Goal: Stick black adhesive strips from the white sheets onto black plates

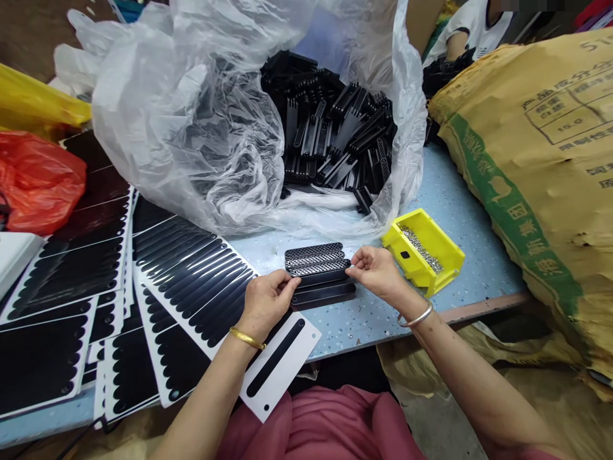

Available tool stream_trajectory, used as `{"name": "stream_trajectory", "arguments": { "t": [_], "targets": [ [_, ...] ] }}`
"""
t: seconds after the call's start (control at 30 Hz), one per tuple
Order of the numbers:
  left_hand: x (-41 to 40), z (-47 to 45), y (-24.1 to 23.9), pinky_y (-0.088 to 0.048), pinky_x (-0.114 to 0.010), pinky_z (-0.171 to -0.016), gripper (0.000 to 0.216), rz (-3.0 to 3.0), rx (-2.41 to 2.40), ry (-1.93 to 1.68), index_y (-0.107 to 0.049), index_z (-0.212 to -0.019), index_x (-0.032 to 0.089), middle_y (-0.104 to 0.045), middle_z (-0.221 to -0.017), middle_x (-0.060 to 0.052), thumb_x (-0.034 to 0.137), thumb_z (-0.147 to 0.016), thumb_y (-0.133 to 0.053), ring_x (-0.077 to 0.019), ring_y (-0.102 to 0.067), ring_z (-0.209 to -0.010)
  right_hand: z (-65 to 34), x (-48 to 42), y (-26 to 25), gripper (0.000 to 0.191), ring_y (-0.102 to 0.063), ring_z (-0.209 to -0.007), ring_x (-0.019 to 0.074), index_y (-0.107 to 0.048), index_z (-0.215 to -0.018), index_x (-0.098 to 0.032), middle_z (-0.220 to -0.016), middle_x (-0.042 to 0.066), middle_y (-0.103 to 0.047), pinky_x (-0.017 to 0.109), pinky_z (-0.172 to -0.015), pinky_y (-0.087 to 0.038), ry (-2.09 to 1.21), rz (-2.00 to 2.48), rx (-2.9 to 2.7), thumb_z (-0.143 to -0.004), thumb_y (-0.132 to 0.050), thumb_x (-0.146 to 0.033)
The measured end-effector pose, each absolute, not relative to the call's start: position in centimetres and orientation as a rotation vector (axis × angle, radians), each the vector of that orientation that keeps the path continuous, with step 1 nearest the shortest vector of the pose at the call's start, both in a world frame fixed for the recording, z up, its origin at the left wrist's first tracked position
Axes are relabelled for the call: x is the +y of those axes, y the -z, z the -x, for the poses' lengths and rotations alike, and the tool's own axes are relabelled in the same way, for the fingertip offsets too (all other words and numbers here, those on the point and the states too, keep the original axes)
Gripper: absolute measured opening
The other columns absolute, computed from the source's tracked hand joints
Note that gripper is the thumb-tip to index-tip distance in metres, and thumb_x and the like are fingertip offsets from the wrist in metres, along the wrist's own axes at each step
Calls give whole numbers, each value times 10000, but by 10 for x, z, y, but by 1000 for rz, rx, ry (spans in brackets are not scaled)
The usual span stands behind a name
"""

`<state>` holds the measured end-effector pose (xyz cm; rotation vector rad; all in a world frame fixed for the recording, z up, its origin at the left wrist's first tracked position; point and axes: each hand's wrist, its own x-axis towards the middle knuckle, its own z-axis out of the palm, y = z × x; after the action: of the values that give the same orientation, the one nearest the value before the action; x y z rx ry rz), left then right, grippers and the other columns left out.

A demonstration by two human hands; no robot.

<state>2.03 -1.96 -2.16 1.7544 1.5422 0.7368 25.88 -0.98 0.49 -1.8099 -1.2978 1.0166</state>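
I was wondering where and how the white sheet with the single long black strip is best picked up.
Probably by the near corner of the white sheet, pinched thumb above and fingers below, coming from the person's side: it lies flat, and that corner juts past the table edge.

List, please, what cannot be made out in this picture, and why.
All in the head view:
Held black part: ends covered by left hand and right hand.
Metal pieces in yellow bin: too small to identify.
Black pile: lower layers hidden by those above.
Red bag: contents, if any, hidden by its crumpled plastic.
Co-worker: cut off by top edge.
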Motion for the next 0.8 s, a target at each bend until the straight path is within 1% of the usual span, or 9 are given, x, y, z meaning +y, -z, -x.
{"name": "stream_trajectory", "arguments": {
  "t": [0.37,0.6,0.8],
  "targets": [
    [-19,-19,26,-339,-233,-521,313,-1740,1534,-745,-649,-651,192,-499,-458,45,446,-825,-590,-102,-446,-462,-261,-9,1,155,-480,-433,108,-540,-591,-198,-460,-52,-531,234,-435,-365,-1025,1826,-1343,-566,-679,-135],
    [-19,-19,23,-343,-235,-520,301,-1744,1527,-741,-655,-653,189,-519,-459,38,428,-823,-586,-106,-458,-461,-262,-8,6,169,-484,-438,113,-528,-604,-208,-466,-54,-529,234,-432,-366,-994,1844,-1401,-586,-683,-143],
    [-19,-20,21,-344,-229,-511,295,-1745,1528,-744,-655,-650,191,-517,-460,40,421,-823,-587,-103,-454,-457,-264,-11,10,151,-523,-501,127,-544,-627,-211,-555,-27,-588,239,-464,-392,-833,1847,-1573,-636,-683,-153]
  ]
}}
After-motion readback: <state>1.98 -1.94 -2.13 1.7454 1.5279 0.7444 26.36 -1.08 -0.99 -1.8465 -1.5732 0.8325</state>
